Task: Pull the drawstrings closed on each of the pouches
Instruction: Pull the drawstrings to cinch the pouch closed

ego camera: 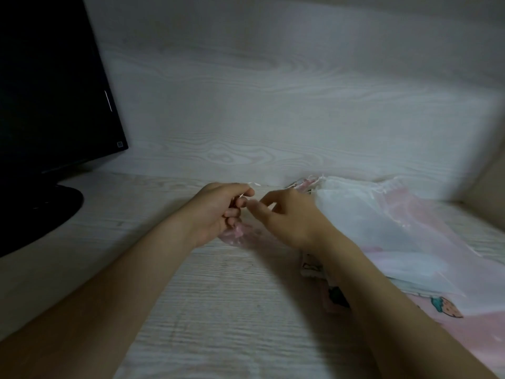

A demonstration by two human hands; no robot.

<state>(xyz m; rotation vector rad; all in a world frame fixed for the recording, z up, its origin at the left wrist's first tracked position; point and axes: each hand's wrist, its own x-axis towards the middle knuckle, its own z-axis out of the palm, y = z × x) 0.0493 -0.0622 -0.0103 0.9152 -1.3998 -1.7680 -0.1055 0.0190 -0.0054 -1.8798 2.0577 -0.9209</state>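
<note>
Fingers [241, 202] of left hand [217, 212] pinch drawstring [250, 184] of pink pouch [234, 237]

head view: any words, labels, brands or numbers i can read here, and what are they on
No text here can be read.
monitor: small square sticker at its lower corner, too small to read.
pink printed fabric: a strawberry picture, no words visible.
pink pouch held by the left hand: blurred, no text seen.
</note>
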